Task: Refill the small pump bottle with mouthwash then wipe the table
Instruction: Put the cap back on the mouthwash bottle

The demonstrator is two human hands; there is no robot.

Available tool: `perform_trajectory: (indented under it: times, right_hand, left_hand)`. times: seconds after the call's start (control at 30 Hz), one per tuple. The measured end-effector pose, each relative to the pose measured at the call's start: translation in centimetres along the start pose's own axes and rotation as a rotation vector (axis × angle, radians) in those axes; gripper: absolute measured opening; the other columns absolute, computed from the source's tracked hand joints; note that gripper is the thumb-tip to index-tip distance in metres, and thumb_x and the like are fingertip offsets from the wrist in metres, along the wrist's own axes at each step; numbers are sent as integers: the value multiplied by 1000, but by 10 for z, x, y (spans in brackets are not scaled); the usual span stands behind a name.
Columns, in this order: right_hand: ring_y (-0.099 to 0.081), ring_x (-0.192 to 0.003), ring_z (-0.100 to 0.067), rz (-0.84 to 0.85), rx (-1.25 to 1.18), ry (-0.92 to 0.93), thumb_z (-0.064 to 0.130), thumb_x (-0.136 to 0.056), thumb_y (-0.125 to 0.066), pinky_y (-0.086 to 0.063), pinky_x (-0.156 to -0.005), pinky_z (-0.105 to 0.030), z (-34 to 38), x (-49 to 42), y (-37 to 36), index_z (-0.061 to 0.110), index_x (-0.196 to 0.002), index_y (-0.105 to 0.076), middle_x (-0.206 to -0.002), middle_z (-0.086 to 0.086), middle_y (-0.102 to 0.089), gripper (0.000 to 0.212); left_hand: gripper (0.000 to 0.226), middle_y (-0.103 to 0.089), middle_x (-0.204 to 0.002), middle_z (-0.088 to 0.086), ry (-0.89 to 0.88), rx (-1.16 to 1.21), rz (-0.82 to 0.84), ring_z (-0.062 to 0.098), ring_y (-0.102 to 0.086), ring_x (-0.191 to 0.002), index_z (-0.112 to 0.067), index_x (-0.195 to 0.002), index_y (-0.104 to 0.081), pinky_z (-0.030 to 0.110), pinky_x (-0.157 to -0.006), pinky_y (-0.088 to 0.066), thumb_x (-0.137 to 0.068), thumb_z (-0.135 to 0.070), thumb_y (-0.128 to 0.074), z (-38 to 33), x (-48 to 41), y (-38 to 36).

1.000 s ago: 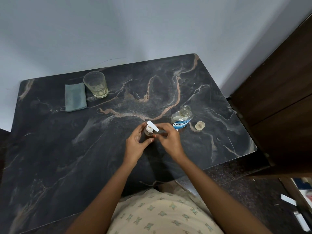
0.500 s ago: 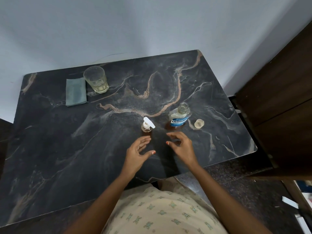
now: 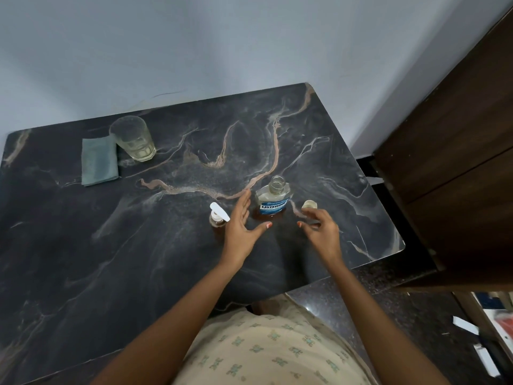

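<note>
**Landmark: mouthwash bottle** (image 3: 273, 202). It stands upright on the dark marbled surface (image 3: 138, 245) with its neck uncapped and its blue label facing the person.

**Cap** (image 3: 309, 204). Small and pale, it sits just to the right of the mouthwash bottle, apart from it.

**Small pump bottle** (image 3: 217, 218). It stands upright to the left of the mouthwash bottle with its white pump head fitted. It is free-standing and no hand touches it.

**Left hand** (image 3: 241, 223). It lies between the pump bottle and the mouthwash bottle with fingers straight and thumb spread. It is released and grasps nothing. The fingertips reach level with the mouthwash bottle's left flank, but contact cannot be told.

**Right hand** (image 3: 322, 230). It is on the near right of the mouthwash bottle, just short of the cap. The fingers are loosely bent and it is empty.

**Cloth** (image 3: 98, 161) and **glass** (image 3: 133, 138). Both are far to the left of the mouthwash bottle, toward the wall, side by side. The cloth is folded and untouched. The glass holds a little pale liquid.

**Change noted.** A second ago both hands were at the pump bottle's top. Half a second ago they had let go and drawn back. Now both have shifted right to flank the mouthwash bottle and its cap.

**Reading.** The refill seems finished, with the pump head seated. The likely step in hand is recapping the mouthwash bottle. Wiping is not yet begun.
</note>
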State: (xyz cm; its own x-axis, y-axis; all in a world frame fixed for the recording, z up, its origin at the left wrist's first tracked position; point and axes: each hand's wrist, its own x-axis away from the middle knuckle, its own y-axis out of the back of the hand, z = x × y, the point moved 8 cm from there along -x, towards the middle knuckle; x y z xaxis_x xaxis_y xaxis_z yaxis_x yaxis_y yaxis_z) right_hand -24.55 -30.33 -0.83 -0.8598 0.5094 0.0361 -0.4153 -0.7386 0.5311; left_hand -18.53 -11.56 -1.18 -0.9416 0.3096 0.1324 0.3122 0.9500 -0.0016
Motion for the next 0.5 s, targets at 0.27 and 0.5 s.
perform_trajectory:
  times: [0.27, 0.5]
  right_hand:
    - [-48, -114, -26, 9, 64, -115, -4, -71, -71, -43, -100, -39, -26, -35, 1, 5, -121, -52, -125, -14, -46, 55]
    - [-48, -110, -28, 28, 164, -129, 1, -76, -68, -42, -93, -36, -36, -41, -5, 6, -109, -58, -114, -14, -56, 35]
  left_hand:
    - [68, -52, -129, -5, -35, 13, -48, 9, -49, -122, -30, -124, -47, 30, -103, -40, -71, 3, -72, -12, -28, -14]
    - [61, -65, -101, -26, -30, -15, -69, 1, -60, -103, -55, -98, -57, 19, -87, -46, -66, -7, -77, -9, -35, -13]
